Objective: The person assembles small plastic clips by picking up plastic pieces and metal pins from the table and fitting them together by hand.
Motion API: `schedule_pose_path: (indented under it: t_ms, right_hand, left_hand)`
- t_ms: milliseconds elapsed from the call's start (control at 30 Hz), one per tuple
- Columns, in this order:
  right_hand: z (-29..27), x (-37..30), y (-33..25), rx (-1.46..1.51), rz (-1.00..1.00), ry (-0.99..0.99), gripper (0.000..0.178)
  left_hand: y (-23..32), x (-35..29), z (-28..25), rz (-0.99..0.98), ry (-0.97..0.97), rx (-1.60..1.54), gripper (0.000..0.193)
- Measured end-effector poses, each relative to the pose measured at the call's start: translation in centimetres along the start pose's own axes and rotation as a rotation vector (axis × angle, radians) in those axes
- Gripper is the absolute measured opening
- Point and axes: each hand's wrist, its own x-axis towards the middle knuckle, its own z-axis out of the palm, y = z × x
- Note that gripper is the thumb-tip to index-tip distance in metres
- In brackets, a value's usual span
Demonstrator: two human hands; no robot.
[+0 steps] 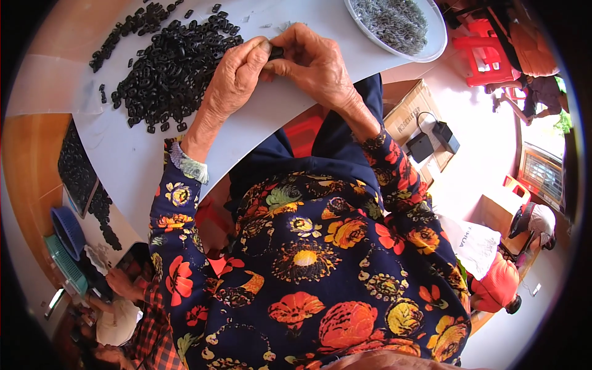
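Over the white table (246,135), my left hand (237,74) and my right hand (317,68) meet with fingertips pinched together. Between them is a small black plastic piece (276,53), mostly covered by the fingers. Beside my left hand spreads a heap of small black plastic pieces (166,74), oval and rounded with holes. A white round tub (433,54) stands to the right of my right hand, filled with many small grey, shiny parts (394,24). A few clear bits (287,26) lie just beyond my fingers.
An open cardboard box (404,114) with black boxy items (421,148) stands right of my legs. Red plastic stools (484,55) are farther right. On the left are more black pieces (77,163), a blue basket (68,231) and a green basket (65,259). Other people sit nearby.
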Motion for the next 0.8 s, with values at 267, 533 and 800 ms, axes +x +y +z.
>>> schedule_pose_path:
  t_ms: [267,533,800]
  right_hand:
    - [0.1,-0.2,0.3,0.073,-0.029,0.02,0.019]
    - [-0.5,-0.2,0.6,0.093,0.043,-0.038,0.019]
    - [-0.5,-0.6,-0.2,0.234,0.1,-0.037,0.018]
  left_hand:
    - [0.1,0.5,-0.3,-0.001,-0.117,0.009,0.034]
    - [1.2,0.5,-0.2,-0.064,-0.105,0.027,0.035]
    - [1.3,0.1,-0.6,-0.069,-0.135,0.047,0.034]
